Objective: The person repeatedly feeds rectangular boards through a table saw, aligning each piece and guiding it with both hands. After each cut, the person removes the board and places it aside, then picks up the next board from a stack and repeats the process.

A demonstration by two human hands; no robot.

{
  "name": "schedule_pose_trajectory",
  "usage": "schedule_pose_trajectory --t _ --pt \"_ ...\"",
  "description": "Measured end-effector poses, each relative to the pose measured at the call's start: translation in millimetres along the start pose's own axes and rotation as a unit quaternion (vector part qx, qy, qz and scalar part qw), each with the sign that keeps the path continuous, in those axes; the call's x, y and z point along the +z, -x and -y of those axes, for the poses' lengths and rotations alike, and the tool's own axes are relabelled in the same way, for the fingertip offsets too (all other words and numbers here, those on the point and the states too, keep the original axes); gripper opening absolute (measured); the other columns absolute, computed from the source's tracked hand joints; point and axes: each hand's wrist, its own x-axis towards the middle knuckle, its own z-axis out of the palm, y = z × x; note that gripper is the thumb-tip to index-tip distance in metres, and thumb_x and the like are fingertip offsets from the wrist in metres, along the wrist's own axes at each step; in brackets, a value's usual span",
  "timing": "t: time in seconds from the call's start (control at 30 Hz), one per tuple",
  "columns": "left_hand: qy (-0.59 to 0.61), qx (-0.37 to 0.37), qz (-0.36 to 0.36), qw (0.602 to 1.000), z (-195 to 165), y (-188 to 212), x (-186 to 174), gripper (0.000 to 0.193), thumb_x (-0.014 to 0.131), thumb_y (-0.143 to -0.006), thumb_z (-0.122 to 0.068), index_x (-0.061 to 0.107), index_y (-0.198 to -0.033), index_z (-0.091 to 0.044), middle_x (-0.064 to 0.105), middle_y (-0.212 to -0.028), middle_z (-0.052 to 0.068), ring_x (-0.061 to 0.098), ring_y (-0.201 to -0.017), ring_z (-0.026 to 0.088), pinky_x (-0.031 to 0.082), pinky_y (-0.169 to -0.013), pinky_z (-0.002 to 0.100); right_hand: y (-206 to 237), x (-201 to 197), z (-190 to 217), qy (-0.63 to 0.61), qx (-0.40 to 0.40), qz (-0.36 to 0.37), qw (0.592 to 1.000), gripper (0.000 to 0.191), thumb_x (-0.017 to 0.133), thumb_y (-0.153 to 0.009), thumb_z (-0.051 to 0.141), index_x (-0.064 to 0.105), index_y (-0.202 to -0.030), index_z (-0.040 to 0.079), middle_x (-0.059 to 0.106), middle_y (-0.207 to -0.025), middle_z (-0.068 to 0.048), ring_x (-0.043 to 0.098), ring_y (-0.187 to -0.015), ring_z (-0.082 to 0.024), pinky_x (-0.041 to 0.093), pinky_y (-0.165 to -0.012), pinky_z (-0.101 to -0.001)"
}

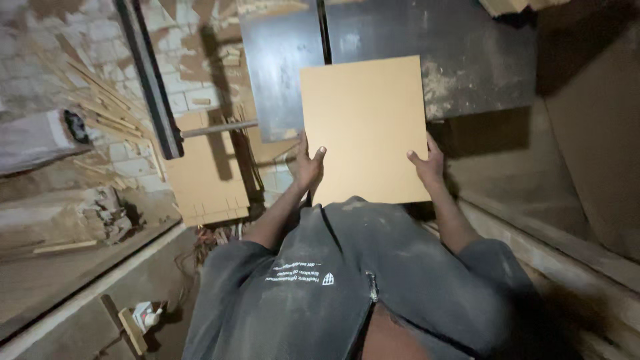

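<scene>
Two hands, left point(307, 165) and right point(427, 165), clamped on opposite edges of a tan board point(363, 127), held above a dark worktable point(467, 53).

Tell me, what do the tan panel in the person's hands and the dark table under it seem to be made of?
The tan panel, gripped at its sides by the left hand and right hand, looks like fibreboard or similar pressed wood: flat, matte, even colour, no grain. The dark table looks like metal, worn and dusty; its sheen suggests so.

Dusty dark grey short-sleeved shirt point(347, 280) with small white print, bare forearms.
</scene>
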Motion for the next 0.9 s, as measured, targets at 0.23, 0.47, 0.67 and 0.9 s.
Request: schedule_pose_trajectory --t 0.23,0.47,0.67,0.9 --pt "0.018 -0.008 -0.035 0.999 7 13 26 0.074 0.061 -0.095 -0.001 0.027 -0.16 0.005 0.042 -0.16 0.022 0.041 -0.147 0.028 0.034 -0.12 0.036 -11 -16 -8 -0.046 0.048 0.008 0.998 0.072 0.073 -0.088 -0.006 0.043 -0.153 0.0 0.063 -0.139 -0.01 0.062 -0.123 -0.018 0.051 -0.103 -0.0307" --pt "0.109 -0.003 -0.026 0.994 2 -28 39 0.077 0.061 -0.095 0.005 0.022 -0.161 0.003 0.041 -0.159 0.021 0.042 -0.143 0.027 0.035 -0.117 0.035 -61 -23 10 0.043 0.06 0.018 0.997 0.067 0.077 -0.09 -0.001 0.05 -0.152 0.001 0.067 -0.135 -0.013 0.065 -0.119 -0.02 0.053 -0.101 -0.0327" --pt "0.125 -0.014 -0.038 0.991 -5 -45 44 0.078 0.06 -0.093 0.009 0.023 -0.161 0.002 0.043 -0.158 0.02 0.045 -0.142 0.027 0.037 -0.117 0.035 -77 -25 15 0.04 0.066 0.018 0.997 0.069 0.077 -0.088 0.002 0.049 -0.151 0.001 0.067 -0.132 -0.013 0.066 -0.115 -0.018 0.055 -0.098 -0.0316" --pt "0.182 -0.029 -0.03 0.982 -12 -65 44 0.079 0.057 -0.093 0.013 0.021 -0.162 0.001 0.04 -0.161 0.019 0.044 -0.142 0.025 0.037 -0.116 0.035 -94 -21 18 0.04 0.024 0.014 0.999 0.067 0.076 -0.088 0.0 0.051 -0.15 0.001 0.066 -0.133 -0.013 0.064 -0.117 -0.018 0.054 -0.099 -0.0327"
